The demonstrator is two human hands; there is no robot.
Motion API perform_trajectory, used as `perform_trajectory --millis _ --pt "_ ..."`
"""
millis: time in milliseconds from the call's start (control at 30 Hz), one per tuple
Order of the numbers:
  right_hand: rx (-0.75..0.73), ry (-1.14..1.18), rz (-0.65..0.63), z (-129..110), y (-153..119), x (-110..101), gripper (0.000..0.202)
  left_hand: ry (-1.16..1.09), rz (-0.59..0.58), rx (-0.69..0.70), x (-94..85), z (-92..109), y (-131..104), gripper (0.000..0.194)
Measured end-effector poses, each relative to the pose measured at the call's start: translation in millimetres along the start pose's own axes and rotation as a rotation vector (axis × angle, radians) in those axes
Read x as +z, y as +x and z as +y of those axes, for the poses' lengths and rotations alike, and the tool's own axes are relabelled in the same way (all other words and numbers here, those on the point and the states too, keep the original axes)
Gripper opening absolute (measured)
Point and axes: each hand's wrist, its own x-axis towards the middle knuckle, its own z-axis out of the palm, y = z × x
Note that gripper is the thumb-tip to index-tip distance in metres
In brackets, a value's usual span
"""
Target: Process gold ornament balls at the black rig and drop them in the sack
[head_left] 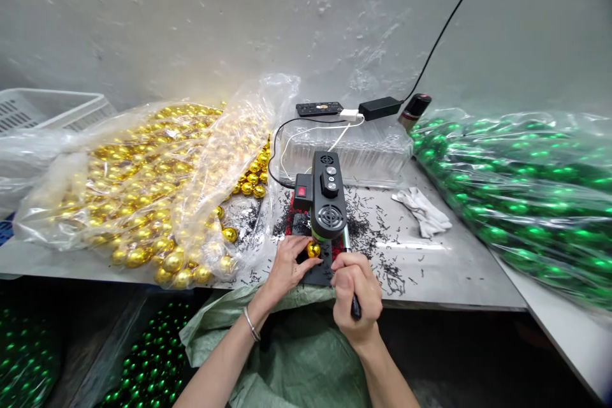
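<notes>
Between the thumb and fingers of my left hand [287, 266] is a shiny gold ball [313, 249], held just below the head of a small black machine [328, 197]. My right hand [356, 290] is wrapped around a black-handled lever [356, 307] with a metal shaft, at the machine's right side. The machine has round vents, buttons on top and a box with a red switch on its left. Its dark base plate [318, 274] is partly hidden by my hands.
Clear plastic bags hold gold balls [138, 191] at left and green balls [535, 191] at right. Black scraps [382, 268] litter the metal table. A white glove [423, 211], a clear plastic box [373, 140] with cables and a power adapter [380, 106], and a white crate [52, 108] also lie around.
</notes>
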Motion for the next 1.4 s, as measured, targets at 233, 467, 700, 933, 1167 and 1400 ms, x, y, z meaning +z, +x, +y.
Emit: perform_trajectory --millis 233,467,700,933,1167,1400 --pt "-0.093 -0.084 0.004 19.6 -21.3 8.1 0.022 0.002 0.035 0.029 5.8 -6.2 -4.4 0.029" --pt "-0.127 -0.065 0.14 35.6 -37.0 22.4 0.023 0.011 0.035 0.032 6.8 -6.7 -3.7 0.029" --pt "-0.13 -0.087 0.115 38.6 -38.9 25.5 0.026 0.007 0.063 0.038 10.0 -10.5 -5.3 0.033" --pt "-0.084 -0.027 0.086 14.0 -8.4 12.2 0.024 0.004 0.06 0.06 9.8 -10.8 -1.0 0.033" --pt "0.126 0.052 -0.003 -21.8 36.1 -9.2 0.026 0.074 -0.011 0.107 -9.3 6.2 -44.6 0.046" --pt "0.1 0.035 0.025 -13.7 19.9 -1.5 0.027 0.573 0.131 -0.1 -93.3 -9.8 -26.0 0.036"
